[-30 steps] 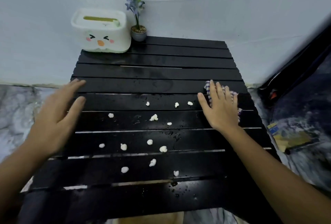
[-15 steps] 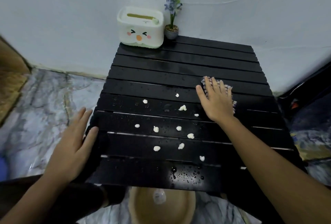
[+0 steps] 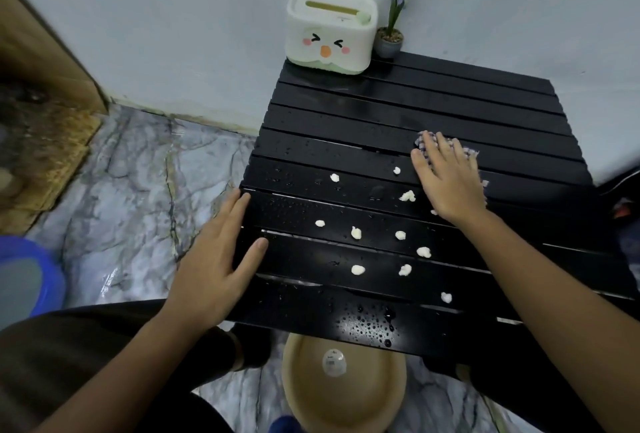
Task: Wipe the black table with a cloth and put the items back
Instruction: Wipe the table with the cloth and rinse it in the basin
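The black slatted table (image 3: pixel 346 141) is wet, with several white crumbs (image 3: pixel 356 232) scattered over its near half. My right hand (image 3: pixel 448 179) lies flat on a checked cloth (image 3: pixel 469 152), pressing it onto the table's right middle; most of the cloth is hidden under the palm. My left hand (image 3: pixel 214 259) rests open at the table's left edge, thumb on the top, holding nothing. A white tissue box with a duck face (image 3: pixel 330 34) and a small potted purple flower (image 3: pixel 391 37) stand at the table's far left corner against the wall.
A tan basin (image 3: pixel 343 391) sits on the marble floor below the table's near edge. A blue bucket (image 3: pixel 27 276) stands at the left. A brown mat (image 3: pixel 38 155) lies at the far left. My dark-clothed knees flank the basin.
The view has swung left and down, showing more floor and the basin. My right hand has slid the cloth a little toward the crumbs. My left hand has settled at the table's left edge.
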